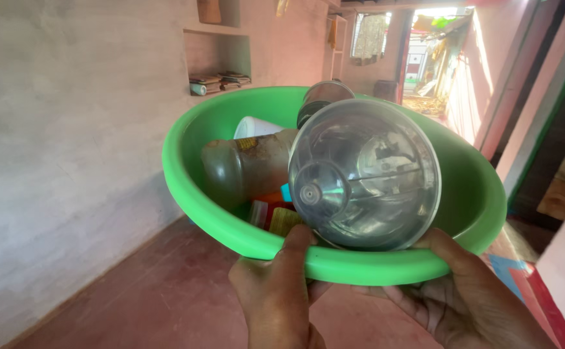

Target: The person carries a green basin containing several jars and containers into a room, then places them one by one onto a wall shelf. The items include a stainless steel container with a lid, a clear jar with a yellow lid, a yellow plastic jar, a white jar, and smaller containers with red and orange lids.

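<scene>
Green plastic basin (218,129) carried at its near rim: my left hand (276,297) has its grip clamped over the edge, thumb inside; my right hand (463,297) cups rim and underside. Inside lie a steel tumbler (366,174), a brown bottle (244,168) and a white cup (256,127).

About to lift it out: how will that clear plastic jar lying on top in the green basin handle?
The clear jar looks empty, so probably light. It lies on its round side atop the other containers, so it may roll. Its glossy wall could be slippery.
</scene>
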